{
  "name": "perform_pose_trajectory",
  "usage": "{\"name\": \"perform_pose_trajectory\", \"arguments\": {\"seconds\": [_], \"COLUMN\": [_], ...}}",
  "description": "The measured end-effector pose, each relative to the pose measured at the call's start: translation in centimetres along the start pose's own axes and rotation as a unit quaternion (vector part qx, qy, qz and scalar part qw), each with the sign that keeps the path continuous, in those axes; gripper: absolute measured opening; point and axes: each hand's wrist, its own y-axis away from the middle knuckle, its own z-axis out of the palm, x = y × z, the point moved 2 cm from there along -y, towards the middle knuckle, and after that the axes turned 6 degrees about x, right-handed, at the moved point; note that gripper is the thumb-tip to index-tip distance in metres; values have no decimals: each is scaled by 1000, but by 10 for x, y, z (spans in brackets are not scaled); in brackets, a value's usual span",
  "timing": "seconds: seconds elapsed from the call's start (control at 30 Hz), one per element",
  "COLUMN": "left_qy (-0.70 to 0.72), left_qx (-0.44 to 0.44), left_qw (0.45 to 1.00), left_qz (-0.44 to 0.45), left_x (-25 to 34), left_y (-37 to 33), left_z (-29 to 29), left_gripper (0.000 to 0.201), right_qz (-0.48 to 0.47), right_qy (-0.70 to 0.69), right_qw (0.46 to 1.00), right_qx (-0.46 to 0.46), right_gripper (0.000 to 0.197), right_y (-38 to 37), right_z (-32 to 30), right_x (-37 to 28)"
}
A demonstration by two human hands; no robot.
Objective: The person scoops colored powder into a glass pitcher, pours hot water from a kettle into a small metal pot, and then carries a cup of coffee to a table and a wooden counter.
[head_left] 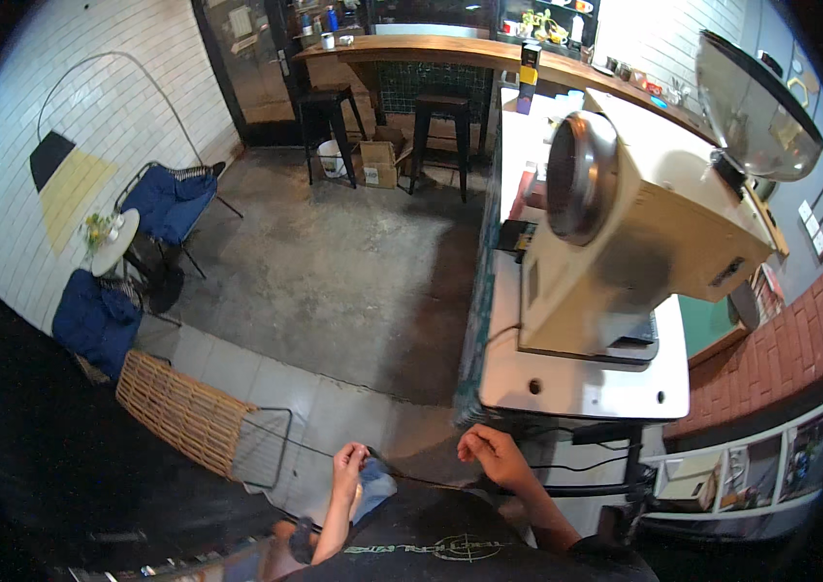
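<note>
My left hand is raised in front of my dark shirt, its fingers curled together at the tips. No object shows between them. Just beside and below it is a light blue patch of fabric; whether it is a cloth or a trouser leg I cannot tell. My right hand is half curled into a loose fist, and nothing shows in it. It hovers near the front corner of a white-topped counter, apart from it. On that counter stands a large cream machine, like a coffee grinder, with a clear hopper.
At left are a woven rattan bench, two chairs with blue cushions and a small round table. Black stools and a cardboard box sit below the far wooden bar. A white-framed shelf is at lower right. Cables hang below the counter.
</note>
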Motion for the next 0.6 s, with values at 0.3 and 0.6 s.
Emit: {"name": "perform_pose_trajectory", "arguments": {"seconds": [0.3, 0.6], "left_qy": [-32, -115], "left_qx": [-130, -179], "left_qw": [989, 977], "left_qz": [-62, -10], "left_x": [52, 124], "left_y": [-124, -287], "left_z": [-104, -88], "left_gripper": [25, 25], "right_qz": [4, 54], "right_qy": [-15, -29], "right_qw": [995, 981], "right_qx": [101, 186], "right_gripper": [21, 18], "right_y": [-125, -223], "right_z": [104, 119], "right_x": [-24, -16]}}
